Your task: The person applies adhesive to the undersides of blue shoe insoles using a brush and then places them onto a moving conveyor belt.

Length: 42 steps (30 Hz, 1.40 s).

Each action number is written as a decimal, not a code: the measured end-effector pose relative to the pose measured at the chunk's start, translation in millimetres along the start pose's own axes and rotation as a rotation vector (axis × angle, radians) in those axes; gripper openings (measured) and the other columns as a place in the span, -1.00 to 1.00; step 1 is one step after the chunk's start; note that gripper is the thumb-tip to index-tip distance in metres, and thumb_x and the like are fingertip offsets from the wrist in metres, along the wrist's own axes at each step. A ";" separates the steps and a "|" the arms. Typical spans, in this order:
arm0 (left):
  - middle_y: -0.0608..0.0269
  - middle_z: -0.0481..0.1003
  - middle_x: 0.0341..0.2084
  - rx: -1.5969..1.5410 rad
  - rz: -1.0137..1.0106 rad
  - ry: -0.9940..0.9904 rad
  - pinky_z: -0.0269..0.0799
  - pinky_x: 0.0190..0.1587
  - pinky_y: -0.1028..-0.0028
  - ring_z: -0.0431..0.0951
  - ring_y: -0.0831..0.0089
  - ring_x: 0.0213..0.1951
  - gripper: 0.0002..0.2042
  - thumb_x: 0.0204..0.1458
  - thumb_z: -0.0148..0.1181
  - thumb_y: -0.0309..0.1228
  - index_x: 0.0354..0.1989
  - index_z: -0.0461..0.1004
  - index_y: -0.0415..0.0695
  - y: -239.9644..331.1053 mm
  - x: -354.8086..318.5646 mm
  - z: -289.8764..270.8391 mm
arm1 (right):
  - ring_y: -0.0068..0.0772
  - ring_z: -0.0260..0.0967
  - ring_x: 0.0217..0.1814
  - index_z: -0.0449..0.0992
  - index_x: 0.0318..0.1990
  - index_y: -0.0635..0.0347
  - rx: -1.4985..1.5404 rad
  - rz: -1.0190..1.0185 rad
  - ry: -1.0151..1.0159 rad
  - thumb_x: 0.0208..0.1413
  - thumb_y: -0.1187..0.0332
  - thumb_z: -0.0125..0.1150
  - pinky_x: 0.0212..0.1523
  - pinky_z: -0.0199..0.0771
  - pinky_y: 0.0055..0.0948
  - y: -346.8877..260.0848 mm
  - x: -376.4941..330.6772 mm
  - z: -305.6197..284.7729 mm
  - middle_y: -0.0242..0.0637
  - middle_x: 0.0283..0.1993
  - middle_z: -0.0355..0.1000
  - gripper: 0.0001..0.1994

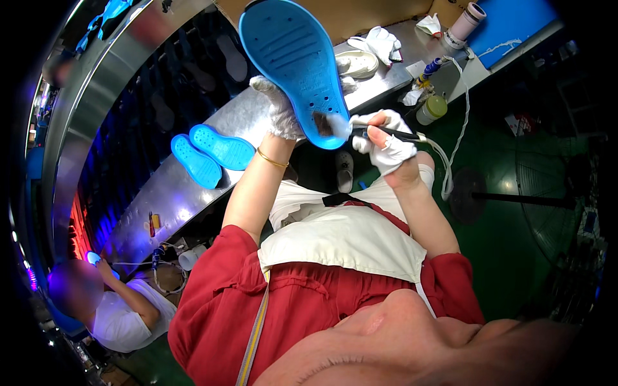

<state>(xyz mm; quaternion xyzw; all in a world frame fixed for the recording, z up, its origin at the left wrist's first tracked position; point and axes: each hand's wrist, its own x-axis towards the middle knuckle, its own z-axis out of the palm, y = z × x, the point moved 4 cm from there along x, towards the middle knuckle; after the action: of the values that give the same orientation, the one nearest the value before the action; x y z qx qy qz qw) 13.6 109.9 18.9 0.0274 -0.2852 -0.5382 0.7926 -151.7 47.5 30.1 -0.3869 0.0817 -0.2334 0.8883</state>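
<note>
The large blue rubber shoe sole (pixel 297 64) was held up in front of the person, tread side toward the camera, its long axis running from the heel end low by the hands to the toe end up and away to the left. The left hand (pixel 279 109), in a white cotton glove, was closed on the sole's left edge near the heel, a thin gold bangle (pixel 273 159) on the wrist below it. The right hand (pixel 385 143), also white-gloved, was clenched around a slim dark brush handle (pixel 393 133), whose bristle tip touched the heel end of the sole; a pale cord (pixel 450 128) trailed from the handle past the right hand. Left of and below the left hand, two smaller blue soles (pixel 212 154) lay side by side on the long shiny metal workbench (pixel 251 116), touching each other, both angled the same way as the held one. Beyond the right hand, on the bench, sat a white sneaker (pixel 357 63), crumpled white cloths (pixel 380 42), a small jar with a yellow-green lid (pixel 432 108) and a pale cylindrical roll (pixel 467 22) near a blue panel (pixel 515 26). Far below the left hand, another person in a white shirt (pixel 122 315) sat at the bench.
</note>
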 end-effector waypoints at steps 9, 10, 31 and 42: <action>-0.15 0.33 0.07 0.580 -0.259 0.111 0.45 0.05 0.12 0.43 0.03 0.05 0.18 -0.46 0.06 0.48 0.26 0.09 -0.26 5.9 12.5 1.9 | -0.44 0.46 -0.23 0.52 -0.47 0.24 -0.986 0.037 -0.259 -0.21 0.57 0.37 -0.20 0.44 -0.50 -15.3 20.6 -9.4 -0.24 -0.33 0.50 -0.87; -0.15 0.37 0.03 0.665 -0.280 0.091 0.46 0.04 0.13 0.46 0.03 0.02 0.16 -0.43 0.04 0.48 0.25 0.11 -0.26 5.5 15.2 0.7 | -0.50 0.44 -0.26 0.53 -0.47 0.25 -0.826 0.137 -0.288 -0.22 0.59 0.36 -0.22 0.44 -0.52 -18.5 22.5 -12.5 -0.25 -0.31 0.52 -0.87; 0.10 0.48 -0.13 1.062 -0.457 0.438 0.52 -0.25 0.47 0.53 0.45 -0.28 -0.38 0.12 0.01 0.10 0.22 0.26 -0.09 10.5 28.2 -17.3 | -0.51 0.42 -0.31 0.48 -0.53 0.21 -0.922 -0.015 -0.392 -0.21 0.62 0.30 -0.23 0.44 -0.54 -44.6 43.8 2.0 -0.35 -0.39 0.45 -0.88; 0.05 0.30 0.11 0.646 0.024 0.537 0.28 0.15 0.33 0.34 0.27 0.11 -0.23 0.06 -0.18 0.28 0.20 0.19 -0.18 45.9 14.3 0.8 | -0.70 0.33 -0.47 0.43 -0.37 0.18 -0.697 -0.025 -0.246 -0.03 0.51 0.29 -0.45 0.30 -0.71 -64.2 44.9 -10.6 -0.41 -0.47 0.43 -0.87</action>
<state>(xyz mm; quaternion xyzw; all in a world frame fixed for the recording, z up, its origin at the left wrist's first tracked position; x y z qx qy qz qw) 55.4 117.0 41.7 0.4107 -0.2230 -0.3855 0.7956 -138.3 -18.9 71.0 -0.6924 0.0443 -0.1540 0.7035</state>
